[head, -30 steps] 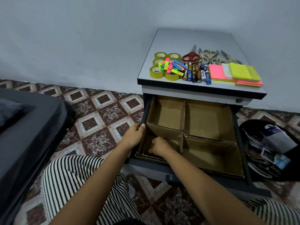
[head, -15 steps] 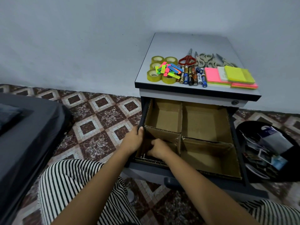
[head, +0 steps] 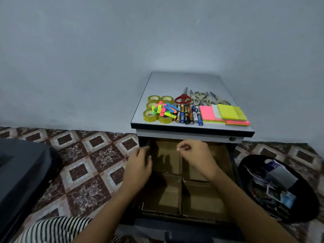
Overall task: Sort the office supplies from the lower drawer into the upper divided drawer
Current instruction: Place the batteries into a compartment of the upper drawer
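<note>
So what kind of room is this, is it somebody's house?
Probably a room in a home, used as a little work corner. A small drawer cabinet stands against a plain wall on a patterned tile floor, and tape rolls, scissors and sticky notes lie on its top.

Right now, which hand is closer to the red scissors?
Right. The right hand is over the back of the drawer, just below the cabinet top where the red scissors lie. The left hand is at the drawer's left edge, lower and further left.

Cardboard-divided drawer [head: 166,195] open, supplies [head: 186,116] on cabinet top [head: 184,81]
</note>
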### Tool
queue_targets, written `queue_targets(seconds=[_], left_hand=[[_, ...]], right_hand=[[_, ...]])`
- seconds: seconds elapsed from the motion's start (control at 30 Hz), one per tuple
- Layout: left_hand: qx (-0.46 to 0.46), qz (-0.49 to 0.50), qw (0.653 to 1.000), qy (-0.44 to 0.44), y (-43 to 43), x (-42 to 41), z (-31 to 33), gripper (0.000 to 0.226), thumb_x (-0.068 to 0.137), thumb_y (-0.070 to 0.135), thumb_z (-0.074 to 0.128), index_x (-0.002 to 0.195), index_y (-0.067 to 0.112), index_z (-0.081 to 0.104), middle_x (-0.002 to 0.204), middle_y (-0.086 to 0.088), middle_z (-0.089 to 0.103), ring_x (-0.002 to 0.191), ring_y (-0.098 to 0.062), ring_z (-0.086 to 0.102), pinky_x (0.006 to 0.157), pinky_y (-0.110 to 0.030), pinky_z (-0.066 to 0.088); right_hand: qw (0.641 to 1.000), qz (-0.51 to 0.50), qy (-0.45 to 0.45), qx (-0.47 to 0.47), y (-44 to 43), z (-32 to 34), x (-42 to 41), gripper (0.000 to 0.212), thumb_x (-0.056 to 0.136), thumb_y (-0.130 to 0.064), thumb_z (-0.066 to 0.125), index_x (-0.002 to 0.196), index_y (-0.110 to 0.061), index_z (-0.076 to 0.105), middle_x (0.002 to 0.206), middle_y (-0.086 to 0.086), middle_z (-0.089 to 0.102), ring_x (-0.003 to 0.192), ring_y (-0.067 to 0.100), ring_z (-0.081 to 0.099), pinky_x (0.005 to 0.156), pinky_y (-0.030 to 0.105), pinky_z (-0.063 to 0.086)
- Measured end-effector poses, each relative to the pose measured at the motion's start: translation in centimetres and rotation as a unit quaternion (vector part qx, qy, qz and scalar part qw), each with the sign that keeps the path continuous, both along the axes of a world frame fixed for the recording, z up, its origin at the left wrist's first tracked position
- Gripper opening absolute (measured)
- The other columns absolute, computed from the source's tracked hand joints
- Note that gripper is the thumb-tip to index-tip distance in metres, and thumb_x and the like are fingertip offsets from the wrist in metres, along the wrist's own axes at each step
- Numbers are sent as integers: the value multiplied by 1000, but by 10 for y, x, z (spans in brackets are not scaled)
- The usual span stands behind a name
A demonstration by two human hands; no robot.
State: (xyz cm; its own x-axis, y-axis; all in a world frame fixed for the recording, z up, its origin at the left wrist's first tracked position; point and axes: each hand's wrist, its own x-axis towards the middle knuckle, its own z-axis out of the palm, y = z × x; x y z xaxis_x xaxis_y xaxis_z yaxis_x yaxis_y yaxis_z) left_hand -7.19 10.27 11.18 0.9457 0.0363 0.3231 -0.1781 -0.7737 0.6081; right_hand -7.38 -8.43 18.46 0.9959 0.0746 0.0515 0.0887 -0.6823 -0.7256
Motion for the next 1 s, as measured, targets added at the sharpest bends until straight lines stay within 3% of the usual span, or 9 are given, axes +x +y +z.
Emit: queue_targets(seconds=[0.1,0.23,0.4,0.5,0.63,0.77,0.87,1.0], left_hand=[[60,-71,989,-110,-26,28,33,32,93,17,54,124,12,58,120,-4,58,110,-17,52,91,-27,43],[158,-120,963,-185,-60,73,66,25,90,15,58,112,8,65,109,-10,64,100,-27,57,80,-38,47],[318,-138,919,-189,-85,106,75,32,68,19,78,97,6,70,92,-14,68,81,-34,64,63,-40,52],[360,-123,909,-173,-90,110,75,35,66,26,78,94,7,70,94,-14,67,83,-35,64,63,-40,51],[393,-115,892,-191,-88,111,75,31,67,34,75,88,12,72,93,-9,68,84,-30,64,64,-38,51],[387,-126,886,-221,-84,109,73,36,78,40,54,94,13,72,95,-6,68,85,-27,63,66,-37,50],[394,-142,877,-236,-80,106,68,41,74,41,69,103,11,69,101,-7,67,91,-27,62,71,-39,49],[390,-130,870,-273,-80,102,66,35,69,34,77,96,12,71,94,-6,69,84,-25,64,66,-36,49]], right_hand=[[994,-63,-88,-27,-21,20,29,16,91,-15,59,104,-12,67,95,-1,64,78,0,54,66,7,41],[976,-105,-150,-113,-41,28,68,24,91,-14,59,111,-3,66,104,13,67,91,23,62,80,29,48],[949,-70,-162,-260,-48,17,84,35,94,-19,52,127,-7,57,119,16,52,107,31,50,90,36,40],[934,-42,-179,-307,-46,9,83,40,93,-19,51,133,-15,52,127,15,47,111,33,45,93,40,40],[921,-28,-203,-330,-42,6,81,36,93,-18,51,129,-14,56,129,16,48,110,36,45,87,42,40],[908,-23,-239,-344,-41,2,78,29,88,-19,59,116,-10,64,120,12,58,106,35,50,80,41,42],[903,-24,-265,-337,-44,-1,77,29,76,-15,73,105,-10,70,105,10,67,94,34,59,71,40,47],[900,-23,-289,-325,-46,-2,76,29,68,-11,80,96,-11,73,94,6,71,85,32,63,64,37,48]])
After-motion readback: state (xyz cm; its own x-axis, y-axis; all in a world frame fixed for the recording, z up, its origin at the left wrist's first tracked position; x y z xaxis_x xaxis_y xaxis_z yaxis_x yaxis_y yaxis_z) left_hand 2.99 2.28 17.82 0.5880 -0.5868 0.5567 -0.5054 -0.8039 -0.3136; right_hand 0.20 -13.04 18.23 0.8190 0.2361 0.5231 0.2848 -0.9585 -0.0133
